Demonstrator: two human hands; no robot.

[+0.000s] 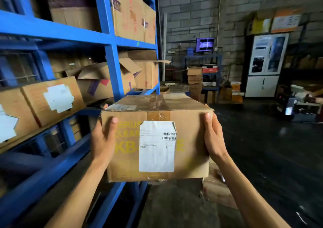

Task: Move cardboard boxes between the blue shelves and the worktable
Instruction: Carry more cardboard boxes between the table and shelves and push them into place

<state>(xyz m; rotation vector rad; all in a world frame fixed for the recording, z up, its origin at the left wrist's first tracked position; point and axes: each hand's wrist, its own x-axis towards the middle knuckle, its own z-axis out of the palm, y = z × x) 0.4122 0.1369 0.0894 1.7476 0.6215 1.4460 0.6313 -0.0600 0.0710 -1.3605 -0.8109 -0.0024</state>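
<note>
Both hands, left hand [103,138] and right hand [212,137], are gripping the taped cardboard box [157,138] by opposite sides, fingers wrapping its edges. It is looking stiff and moderately heavy, so supporting the bottom corners seems wisest.

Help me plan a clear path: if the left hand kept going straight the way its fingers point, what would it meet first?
Probably the blue shelves. The left hand grips the carried box's left side, fingers pointing up and forward toward that upright; depth is unclear.

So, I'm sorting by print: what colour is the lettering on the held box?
Yellow, on the cardboard box, partly under its white label; head view.
</note>
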